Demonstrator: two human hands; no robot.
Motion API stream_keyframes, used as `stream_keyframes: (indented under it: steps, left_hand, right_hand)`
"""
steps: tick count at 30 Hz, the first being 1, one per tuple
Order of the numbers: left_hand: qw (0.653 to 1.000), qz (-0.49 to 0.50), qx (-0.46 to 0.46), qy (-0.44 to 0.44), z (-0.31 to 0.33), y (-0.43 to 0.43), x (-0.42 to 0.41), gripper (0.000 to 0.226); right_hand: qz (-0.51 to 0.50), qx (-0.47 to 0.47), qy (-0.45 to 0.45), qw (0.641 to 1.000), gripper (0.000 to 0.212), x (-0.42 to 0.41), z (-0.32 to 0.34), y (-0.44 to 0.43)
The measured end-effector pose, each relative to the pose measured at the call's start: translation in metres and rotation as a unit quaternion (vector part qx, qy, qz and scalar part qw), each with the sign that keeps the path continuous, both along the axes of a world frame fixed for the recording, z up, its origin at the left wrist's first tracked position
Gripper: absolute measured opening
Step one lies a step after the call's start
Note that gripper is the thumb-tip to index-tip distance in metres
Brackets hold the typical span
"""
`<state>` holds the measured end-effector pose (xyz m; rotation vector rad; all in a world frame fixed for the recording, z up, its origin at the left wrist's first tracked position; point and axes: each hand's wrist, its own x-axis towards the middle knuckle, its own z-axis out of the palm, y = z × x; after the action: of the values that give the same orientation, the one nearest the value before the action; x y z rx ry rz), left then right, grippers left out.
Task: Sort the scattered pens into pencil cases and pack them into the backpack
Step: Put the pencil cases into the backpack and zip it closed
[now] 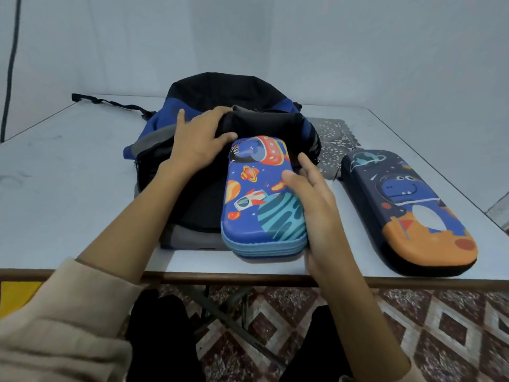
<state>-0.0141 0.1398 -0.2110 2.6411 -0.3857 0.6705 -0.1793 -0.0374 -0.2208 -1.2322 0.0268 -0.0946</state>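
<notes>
A person seated at a white bench (68, 188) feeds a blue pencil case (256, 199), printed with rockets and planets, into a black-and-blue backpack (220, 89). The case's far end is hidden in the shadow of the bag's mouth, and how deep it reaches cannot be made out. The inside of the bag shows only as black. The case is zipped shut, so nothing within it can be seen.

Its long axis runs away from the person, the far end leaning slightly right. The near end sits close to the bench's front edge.

The left hand (198, 139) grips the dark fabric rim of the opening, thumb tucked under and fingers spread over the top. The right hand (316, 205) clasps the case along its right side, thumb pressed on the lid. Its lower fingers are hidden behind the case's edge.

To the right, apart from the hands, a dark pencil case (413, 216) with a dinosaur lies flat, angled from far left to near right. It partly covers a grey patterned pouch (333, 136) behind it.
</notes>
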Motion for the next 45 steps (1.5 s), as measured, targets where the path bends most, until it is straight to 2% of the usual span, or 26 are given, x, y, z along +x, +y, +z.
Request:
stream_keyframes:
  steps: [2,5,7,10,14,19,29,35,39,42,45]
  left_hand:
    - [1.000,0.003,-0.012,-0.021,0.003,0.000,0.004,0.045]
    - [0.998,0.002,-0.032,-0.059,0.000,0.001,0.008,0.041]
    - [0.994,-0.007,-0.056,-0.092,-0.004,0.001,0.008,0.039]
    - [0.981,-0.018,-0.118,-0.151,-0.003,-0.002,0.005,0.039]
    - [0.951,-0.023,-0.210,-0.227,0.012,-0.007,-0.006,0.029]
    - [0.930,-0.033,-0.254,-0.262,0.013,-0.014,-0.010,0.025]
    - [0.930,-0.062,-0.260,-0.253,-0.001,-0.009,-0.008,0.024]
    - [0.927,-0.067,-0.267,-0.255,-0.002,-0.009,-0.009,0.025]
    - [0.928,-0.072,-0.263,-0.253,-0.003,-0.008,-0.009,0.025]
    - [0.928,-0.075,-0.266,-0.252,-0.004,-0.008,-0.010,0.026]
    - [0.928,-0.072,-0.265,-0.250,-0.005,-0.008,-0.009,0.026]
  right_hand:
    - [-0.056,-0.126,-0.081,0.987,0.069,-0.013,-0.006,0.003]
    - [-0.064,-0.322,-0.186,0.926,0.089,-0.037,-0.015,0.011]
    - [-0.054,-0.392,-0.211,0.894,0.097,-0.046,-0.020,0.012]
    - [-0.067,-0.459,-0.232,0.855,0.096,-0.042,-0.028,0.007]
    - [-0.092,-0.423,-0.245,0.868,0.079,-0.039,-0.035,0.008]
    - [-0.149,-0.396,-0.285,0.860,0.070,-0.029,-0.034,0.010]
    - [-0.182,-0.387,-0.294,0.855,0.069,0.028,-0.025,0.001]
    - [-0.140,-0.453,-0.226,0.851,0.078,0.044,-0.032,0.001]
    - [-0.142,-0.464,-0.229,0.844,0.073,0.032,-0.036,0.001]
    - [-0.163,-0.483,-0.248,0.824,0.068,0.022,-0.036,0.003]
    - [-0.194,-0.506,-0.313,0.780,0.058,0.014,-0.034,0.010]
